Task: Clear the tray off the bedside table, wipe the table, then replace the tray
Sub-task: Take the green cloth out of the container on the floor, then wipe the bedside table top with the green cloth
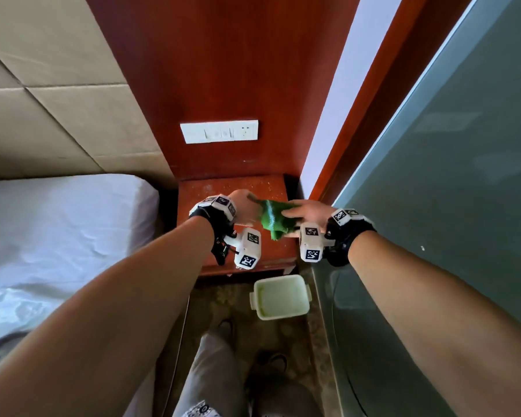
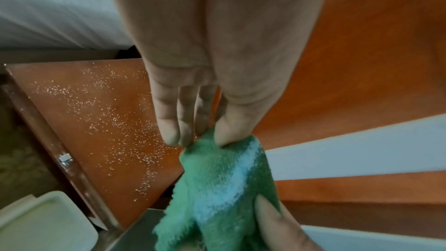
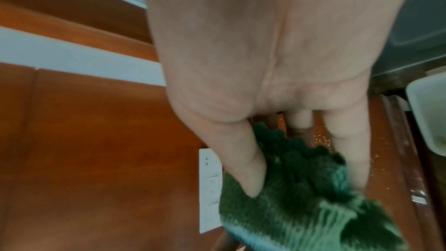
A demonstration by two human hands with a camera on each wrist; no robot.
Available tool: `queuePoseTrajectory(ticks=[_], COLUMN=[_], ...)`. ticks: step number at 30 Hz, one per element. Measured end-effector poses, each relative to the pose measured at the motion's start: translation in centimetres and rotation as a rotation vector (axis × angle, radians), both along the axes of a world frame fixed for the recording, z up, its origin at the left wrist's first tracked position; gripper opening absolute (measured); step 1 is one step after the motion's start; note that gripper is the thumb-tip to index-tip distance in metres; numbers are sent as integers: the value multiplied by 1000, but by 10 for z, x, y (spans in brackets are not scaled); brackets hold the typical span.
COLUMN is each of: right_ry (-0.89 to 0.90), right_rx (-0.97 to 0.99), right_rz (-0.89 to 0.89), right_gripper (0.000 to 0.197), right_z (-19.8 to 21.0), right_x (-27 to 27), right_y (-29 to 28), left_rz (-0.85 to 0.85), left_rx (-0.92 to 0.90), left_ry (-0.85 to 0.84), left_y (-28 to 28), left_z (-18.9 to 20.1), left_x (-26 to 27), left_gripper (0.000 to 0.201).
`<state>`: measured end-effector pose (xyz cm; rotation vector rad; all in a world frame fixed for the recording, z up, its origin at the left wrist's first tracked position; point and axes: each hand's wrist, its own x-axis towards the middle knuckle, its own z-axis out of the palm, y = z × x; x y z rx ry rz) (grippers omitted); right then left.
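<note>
- Both hands are over the bench (image 1: 271, 188), stretching a green cloth (image 1: 272, 219) between them.
- The left hand (image 1: 244, 207) has its grip closed on one end of the cloth, pinched between thumb and fingertips (image 2: 172, 133).
- The right hand (image 1: 309, 213) holds the other end, thumb on top and fingers curled under it.
- The tray (image 1: 280, 296) is off the bench, on the floor just in front of it, beside the glass panel (image 1: 448, 176).
- It is a pale, shallow, roughly square tray with rounded corners and small side lugs; it looks empty.
- I judge the step in hand to be readying the cloth for the wipe.
- To do it well, I'd fold the cloth into a flat pad so it sweeps rather than drags as a bunch.
- The bench top is red-brown wood, and the left wrist view shows pale specks (image 2: 115, 121) scattered across it.
- Those specks would be best gathered toward one edge and caught in the cloth, not flicked onto the bed (image 1: 57, 230) or into the tray below.
- The back corners by the wall panel (image 1: 223, 70) will want a deliberate pass.
</note>
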<state>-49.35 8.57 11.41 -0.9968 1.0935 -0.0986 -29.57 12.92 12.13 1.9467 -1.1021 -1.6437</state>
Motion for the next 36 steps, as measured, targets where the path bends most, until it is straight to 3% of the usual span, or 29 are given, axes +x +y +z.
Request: queuePoseTrajectory(ticks=[3,5,7,9,11,14,18,29,31,36], right_ry=[50,68,75,91,139,198,226,257,293,420], right_rx=[-97,-149,-187,-207,-237,-272,-252,-135,-137,-194], right_rz=[11,16,14,2,-33,-76,-24,-77,-109,-186], right_gripper=[14,12,15,21,29,42,44,27,34,28], right_z=[18,27,35,37,34,29,25,0,-9,-31], right_x=[20,36,53,72,91,119,152,195,193,177], right_y=[-7,-11,-14,-19,-25,-36,-52,-84,-92,-115], left_rz=[72,176,258,237,192,56,18,-66,-110,-229], left_rx=[10,15,25,45,23,-64,-105,-89,-121,-142], left_ry=[94,216,272,291,239,138,107,41,-12,-279], left_y=[0,-4,-11,-23,-30,-43,-62,-116,-124,-148], left_z=[14,24,31,30,30,27,17,-23,-32,-63], left_x=[16,24,32,44,59,85,119,163,163,162], left_gripper=[30,15,28,44,49,28,11,11,10,35])
